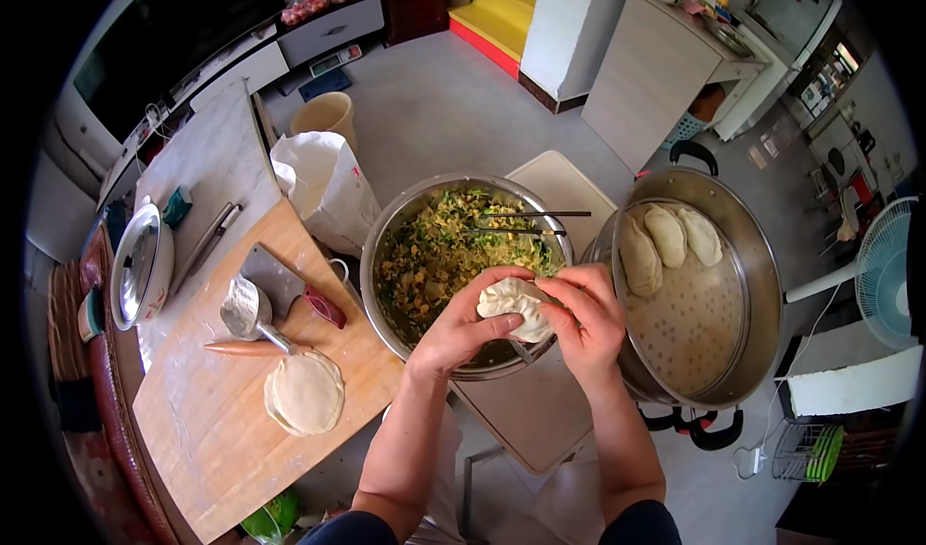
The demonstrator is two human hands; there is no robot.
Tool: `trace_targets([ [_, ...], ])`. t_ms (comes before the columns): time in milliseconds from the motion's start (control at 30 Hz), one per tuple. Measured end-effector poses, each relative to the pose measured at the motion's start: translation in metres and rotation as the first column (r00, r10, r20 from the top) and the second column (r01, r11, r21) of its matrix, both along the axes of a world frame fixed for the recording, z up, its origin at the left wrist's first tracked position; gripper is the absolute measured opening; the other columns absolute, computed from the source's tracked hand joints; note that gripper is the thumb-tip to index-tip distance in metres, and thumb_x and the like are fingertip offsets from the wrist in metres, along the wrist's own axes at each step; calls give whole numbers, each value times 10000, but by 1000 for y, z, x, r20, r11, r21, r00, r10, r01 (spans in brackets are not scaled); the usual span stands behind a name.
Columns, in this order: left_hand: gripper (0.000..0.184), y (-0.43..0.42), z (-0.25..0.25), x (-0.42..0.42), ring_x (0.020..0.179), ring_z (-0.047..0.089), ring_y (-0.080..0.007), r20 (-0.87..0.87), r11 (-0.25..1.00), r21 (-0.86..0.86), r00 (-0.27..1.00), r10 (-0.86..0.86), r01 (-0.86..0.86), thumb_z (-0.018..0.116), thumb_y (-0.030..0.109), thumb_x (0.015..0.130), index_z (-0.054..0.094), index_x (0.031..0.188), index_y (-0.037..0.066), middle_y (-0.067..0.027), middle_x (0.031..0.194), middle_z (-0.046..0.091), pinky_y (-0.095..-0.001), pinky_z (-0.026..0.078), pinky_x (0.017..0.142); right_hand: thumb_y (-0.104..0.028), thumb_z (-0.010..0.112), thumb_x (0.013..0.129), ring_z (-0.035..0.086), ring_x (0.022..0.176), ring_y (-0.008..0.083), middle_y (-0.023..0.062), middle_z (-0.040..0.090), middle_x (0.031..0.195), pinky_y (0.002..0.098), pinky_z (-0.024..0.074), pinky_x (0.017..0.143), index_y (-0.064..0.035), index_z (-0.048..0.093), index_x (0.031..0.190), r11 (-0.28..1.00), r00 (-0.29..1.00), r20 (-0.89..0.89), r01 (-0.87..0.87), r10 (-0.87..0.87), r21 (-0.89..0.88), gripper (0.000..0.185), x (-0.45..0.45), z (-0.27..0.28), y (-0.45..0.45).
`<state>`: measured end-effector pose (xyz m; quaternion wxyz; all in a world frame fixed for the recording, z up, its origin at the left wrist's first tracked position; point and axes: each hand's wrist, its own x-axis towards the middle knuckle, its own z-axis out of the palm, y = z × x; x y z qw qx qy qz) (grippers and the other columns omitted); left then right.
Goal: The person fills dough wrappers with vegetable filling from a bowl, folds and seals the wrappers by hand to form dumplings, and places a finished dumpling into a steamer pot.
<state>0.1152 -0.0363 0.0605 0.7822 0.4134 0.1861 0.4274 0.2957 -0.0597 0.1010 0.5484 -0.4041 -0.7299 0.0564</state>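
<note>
Fingers: L hand half-curled, cradling white pleated dough dumpling; R hand nearly together, pinching its edge. Round silver steel bowl below. Est. step: sealing; next req. firm pinch.

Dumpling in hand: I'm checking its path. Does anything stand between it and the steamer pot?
The right hand, at the dumpling, and the nearer rim of the steamer pot; nothing else visible.

Yellow stairs rise ahead — a fan, right.
</note>
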Motion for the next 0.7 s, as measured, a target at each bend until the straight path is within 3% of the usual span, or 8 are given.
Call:
trace_targets([
  [133,564,1,-3,2,1114,585,-155,-86,995,98,996,-9,18,677,33,891,447,1407,31,-59,1220,597,-291,524,919,49,809,649,594,806,236,80,618,911,344,502,661,-10,729,967,1000,998,65,3,-4,14,333,-5,4,0],
  [233,628,-1,-2,6,1142,571,-167,-45,995,88,998,-50,54,674,31,881,399,1446,38,-72,1243,574,-325,543,928,61,789,661,586,786,234,85,613,911,315,487,647,3,722,936,997,996,80,-38,33,62,288,-2,-5,4],
  [367,641,-4,2,8,1185,565,-216,134,986,-108,985,-109,124,661,99,919,351,1478,52,-111,1299,536,-387,563,943,21,771,700,598,822,254,103,633,936,321,493,651,16,703,1006,995,993,116,-35,23,98,313,4,-11,6],
  [467,617,-4,0,7,1217,562,-257,194,982,-145,977,-89,118,641,149,950,342,1483,63,-145,1342,517,-419,565,954,-6,719,763,611,889,304,142,649,1005,371,513,751,3,687,1107,998,999,3,-51,52,-26,346,3,4,3],
  [500,606,-3,5,6,1226,559,-266,206,984,-133,974,-89,118,634,163,959,343,1481,65,-152,1350,516,-421,562,958,-66,737,795,619,1001,317,163,646,1150,378,514,847,0,618,1257,992,997,-25,-75,73,-98,481,7,-1,1],
  [600,571,-2,7,3,1242,555,-283,208,992,-121,978,-17,43,622,168,971,354,1466,73,-167,1369,511,-435,558,964,-125,753,837,612,1099,288,157,616,1259,374,510,915,-3,523,1377,950,971,-198,-182,133,-253,600,4,0,-1],
  [633,560,-2,7,2,1244,554,-287,203,993,-120,979,17,8,618,164,972,359,1460,76,-171,1374,510,-442,557,965,-158,752,869,605,1170,272,150,583,1331,369,508,951,8,461,1426,872,922,-351,-300,161,-386,650,1,-1,-5],
  [700,529,-1,5,2,1228,564,-282,208,995,-91,976,57,-39,610,165,979,373,1445,85,-162,1358,520,-445,559,962,-157,750,875,620,1163,265,153,594,1327,360,514,943,15,455,1426,791,861,-471,-420,193,-445,649,2,-10,-5],
])
